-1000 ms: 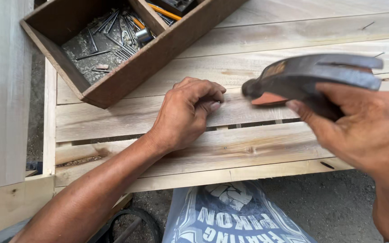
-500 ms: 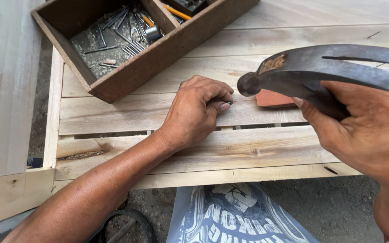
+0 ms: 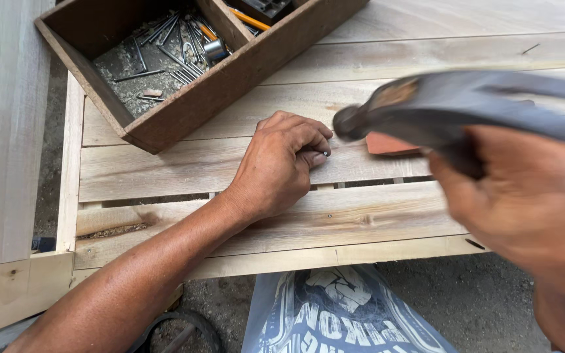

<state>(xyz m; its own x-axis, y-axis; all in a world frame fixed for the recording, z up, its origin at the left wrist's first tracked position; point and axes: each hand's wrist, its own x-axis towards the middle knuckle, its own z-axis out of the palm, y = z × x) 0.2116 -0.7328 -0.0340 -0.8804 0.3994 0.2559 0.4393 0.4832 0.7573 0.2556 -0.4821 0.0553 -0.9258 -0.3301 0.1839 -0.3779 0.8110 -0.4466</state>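
Your left hand [image 3: 282, 163] pinches a nail [image 3: 325, 153] upright on the plank [image 3: 165, 167] at frame centre while your right hand [image 3: 524, 196], fingers wrapped around the hammer [image 3: 439, 111], holds it raised, so the start looks like a light, square tap.

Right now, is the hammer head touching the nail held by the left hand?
Apart. The head view shows bare plank between the hammer face and the nail pinched in the left hand.

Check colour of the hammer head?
Dark grey metal hammer head, rusty-brown patch near its face; motion-blurred, head view.
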